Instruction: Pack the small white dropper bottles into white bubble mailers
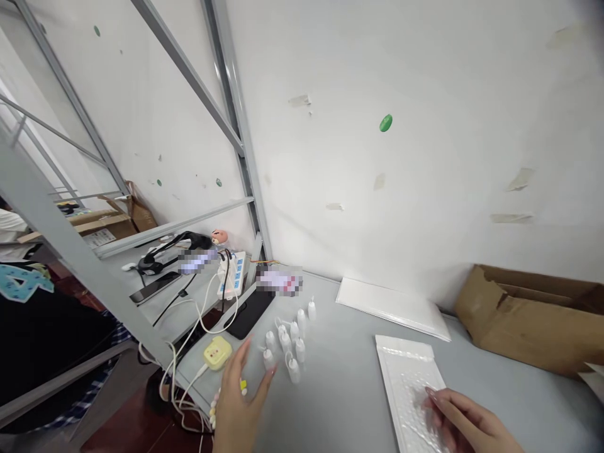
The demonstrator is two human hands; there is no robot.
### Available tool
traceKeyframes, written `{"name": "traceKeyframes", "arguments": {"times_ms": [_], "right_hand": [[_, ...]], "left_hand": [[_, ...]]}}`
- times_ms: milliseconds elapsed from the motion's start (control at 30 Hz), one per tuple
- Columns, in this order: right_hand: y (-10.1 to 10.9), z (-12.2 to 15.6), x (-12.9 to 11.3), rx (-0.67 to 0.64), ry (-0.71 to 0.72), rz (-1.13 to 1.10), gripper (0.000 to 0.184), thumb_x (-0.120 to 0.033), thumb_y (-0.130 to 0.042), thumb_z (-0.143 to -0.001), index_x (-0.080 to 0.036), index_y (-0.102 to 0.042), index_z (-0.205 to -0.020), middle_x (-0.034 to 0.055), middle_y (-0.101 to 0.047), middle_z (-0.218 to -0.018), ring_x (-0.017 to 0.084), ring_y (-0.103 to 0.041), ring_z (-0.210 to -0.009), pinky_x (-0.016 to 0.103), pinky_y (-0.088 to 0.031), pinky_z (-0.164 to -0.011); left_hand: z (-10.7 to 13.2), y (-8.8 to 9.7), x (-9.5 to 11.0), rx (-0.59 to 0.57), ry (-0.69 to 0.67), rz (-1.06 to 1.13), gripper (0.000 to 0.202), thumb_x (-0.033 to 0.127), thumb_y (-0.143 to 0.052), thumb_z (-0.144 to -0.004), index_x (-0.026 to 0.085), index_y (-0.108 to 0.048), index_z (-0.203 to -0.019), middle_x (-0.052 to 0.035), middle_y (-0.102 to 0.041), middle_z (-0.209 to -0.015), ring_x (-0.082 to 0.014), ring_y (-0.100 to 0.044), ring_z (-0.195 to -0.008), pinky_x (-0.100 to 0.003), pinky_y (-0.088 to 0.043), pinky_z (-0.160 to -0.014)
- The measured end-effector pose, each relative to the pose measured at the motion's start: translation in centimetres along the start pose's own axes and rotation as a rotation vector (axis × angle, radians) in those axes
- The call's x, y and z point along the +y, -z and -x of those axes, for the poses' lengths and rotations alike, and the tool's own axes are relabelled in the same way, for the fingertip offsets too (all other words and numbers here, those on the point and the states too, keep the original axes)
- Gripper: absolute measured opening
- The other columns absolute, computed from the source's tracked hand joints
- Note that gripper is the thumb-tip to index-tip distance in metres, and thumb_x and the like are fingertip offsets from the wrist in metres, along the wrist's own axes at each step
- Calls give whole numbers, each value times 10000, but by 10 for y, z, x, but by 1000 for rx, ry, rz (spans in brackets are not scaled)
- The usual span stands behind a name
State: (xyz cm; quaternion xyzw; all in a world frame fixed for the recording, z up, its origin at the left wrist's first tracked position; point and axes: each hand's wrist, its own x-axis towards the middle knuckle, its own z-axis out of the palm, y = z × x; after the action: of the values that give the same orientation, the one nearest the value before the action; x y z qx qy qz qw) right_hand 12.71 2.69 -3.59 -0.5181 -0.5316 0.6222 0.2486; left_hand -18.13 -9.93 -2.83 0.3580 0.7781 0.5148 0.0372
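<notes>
Where right fingers (453, 406) overlap, mailer (406, 375) obscured, cropped

wall (321, 50): white, tape scraps (520, 179) | frame (189, 74): grey metal | tabletop (340, 390): grey | floor (129, 421): dark red

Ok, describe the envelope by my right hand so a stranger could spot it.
On the grey table, look right of the small white bottles. The envelope is partly hidden by your right hand. Unlike the white packaging near the wall, it shows clear bubble texture.

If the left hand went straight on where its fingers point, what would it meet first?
Probably the nearest small white squeeze bottle, in line with the opening of the left hand; depth is unclear.
</notes>
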Motion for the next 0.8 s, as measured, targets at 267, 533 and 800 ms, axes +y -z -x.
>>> {"name": "traceKeyframes", "arguments": {"times_ms": [267,533,800], "right_hand": [[8,-10,18,-42,59,24,549,-732,-519,-605,-184,-528,-599,-42,-437,-420,70,-362,-349,189,-330,-342],[3,-2,6,-11,104,61,533,-719,-501,-608,-186,-519,-592,-45,-438,-414,77,-379,-345,202,-331,-352],[2,1,6,-17,148,91,526,-707,-490,-625,-182,-540,-629,-35,-477,-491,84,-414,-386,206,-350,-363]], "left_hand": [[-9,-15,-13,-167,216,199,653,438,-564,-721,210,-332,-1287,-106,-638,-1099,-247,-563,-1082,-399,-447,-917],[2,-3,-17,-95,178,44,495,487,-548,-683,217,-514,-1097,-64,-690,-968,-265,-629,-954,-423,-460,-862],[1,-11,-13,-107,51,-104,422,481,-527,-654,201,-596,-962,-85,-651,-1047,-269,-608,-966,-393,-469,-854]]}}
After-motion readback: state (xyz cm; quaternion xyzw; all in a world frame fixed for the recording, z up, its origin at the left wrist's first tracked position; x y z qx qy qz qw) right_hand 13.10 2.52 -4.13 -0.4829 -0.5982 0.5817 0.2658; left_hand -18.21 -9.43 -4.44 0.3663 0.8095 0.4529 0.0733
